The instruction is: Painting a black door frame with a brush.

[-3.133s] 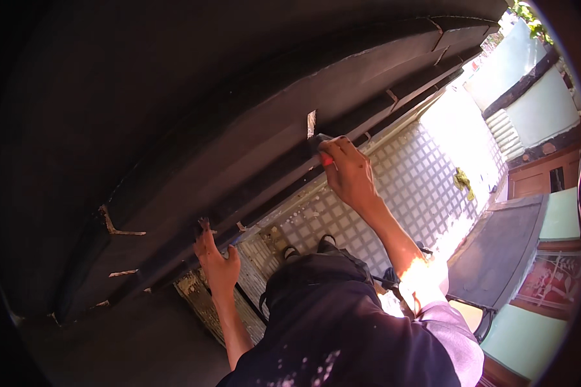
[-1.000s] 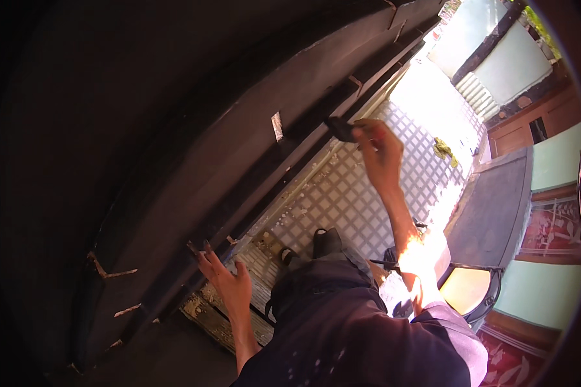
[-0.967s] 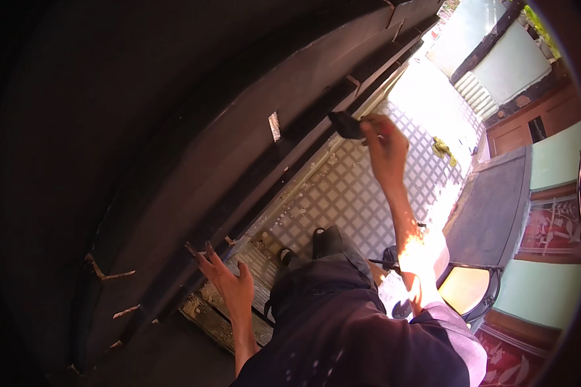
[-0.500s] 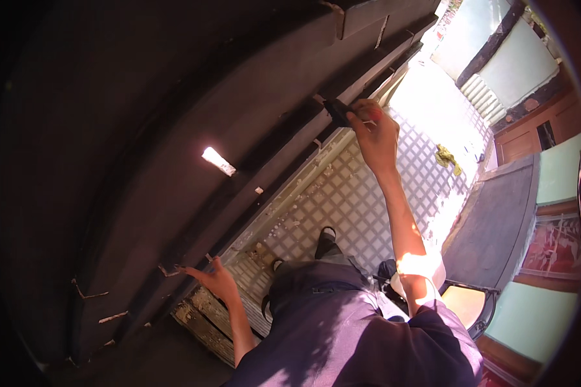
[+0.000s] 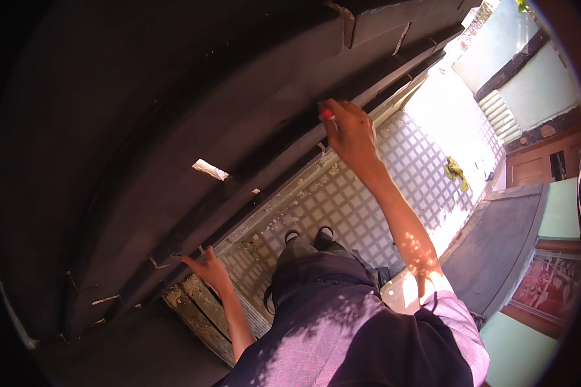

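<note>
A large dark brown panel (image 5: 265,109) with raised, stepped mouldings fills the left and top of the view. At its moulded edge my right hand (image 5: 355,135) is closed around a brush (image 5: 328,114). Only the red end and a bit of pale handle show; the fingers hide the rest. Lower down, my left hand (image 5: 214,272) rests its fingertips against the panel's moulding, thumb and forefinger spread, holding nothing. A pale bare patch (image 5: 210,169) lies on the panel between my hands.
Tiled floor (image 5: 342,193) lies under my feet, with a yellow-green cloth (image 5: 456,173) farther off. Worn wooden slats (image 5: 197,316) stand by my left forearm. At the right are a grey surface (image 5: 497,238) and a pale green wall (image 5: 555,213).
My right hand has shifted slightly left along the panel edge and turned, so the dark brush head seen before is now hidden. My left hand stays at the moulding. The view has shifted a little.
</note>
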Demonstrator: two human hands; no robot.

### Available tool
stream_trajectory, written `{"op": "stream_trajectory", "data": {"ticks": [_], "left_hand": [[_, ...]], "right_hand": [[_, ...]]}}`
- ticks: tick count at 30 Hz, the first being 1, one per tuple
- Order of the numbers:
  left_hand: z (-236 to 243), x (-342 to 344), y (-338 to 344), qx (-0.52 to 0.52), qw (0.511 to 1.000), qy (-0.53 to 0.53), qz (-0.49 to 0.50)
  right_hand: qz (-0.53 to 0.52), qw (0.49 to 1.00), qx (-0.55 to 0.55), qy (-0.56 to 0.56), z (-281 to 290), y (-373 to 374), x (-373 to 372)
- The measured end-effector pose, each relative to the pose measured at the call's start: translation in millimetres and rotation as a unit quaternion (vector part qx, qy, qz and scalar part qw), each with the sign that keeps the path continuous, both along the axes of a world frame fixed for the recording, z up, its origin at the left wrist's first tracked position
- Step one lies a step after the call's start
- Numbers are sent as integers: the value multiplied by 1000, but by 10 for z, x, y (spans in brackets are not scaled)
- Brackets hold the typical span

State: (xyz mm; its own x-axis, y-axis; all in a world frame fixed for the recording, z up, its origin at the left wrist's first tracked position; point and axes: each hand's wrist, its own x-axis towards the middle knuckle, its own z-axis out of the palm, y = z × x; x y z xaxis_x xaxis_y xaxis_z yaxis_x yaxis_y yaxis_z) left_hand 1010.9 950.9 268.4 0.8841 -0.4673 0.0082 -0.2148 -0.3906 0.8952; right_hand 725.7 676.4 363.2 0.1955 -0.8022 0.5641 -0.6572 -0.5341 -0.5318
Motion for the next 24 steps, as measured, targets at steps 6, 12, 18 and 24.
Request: {"op": "stream_trajectory", "data": {"ticks": [6,12,18,24], "left_hand": [[-115,3,3,3,999,22,24],[-181,63,21,34,999,-36,16],[-124,-3,-92,-11,1000,-7,14],[-186,55,-22,-6,1000,-10,-2]], "right_hand": [[68,994,-67,47,-175,492,411],[102,994,-2,34,187,578,415],[13,993,-48,110,13,165,168],[161,986,4,52,-78,701,380]]}}
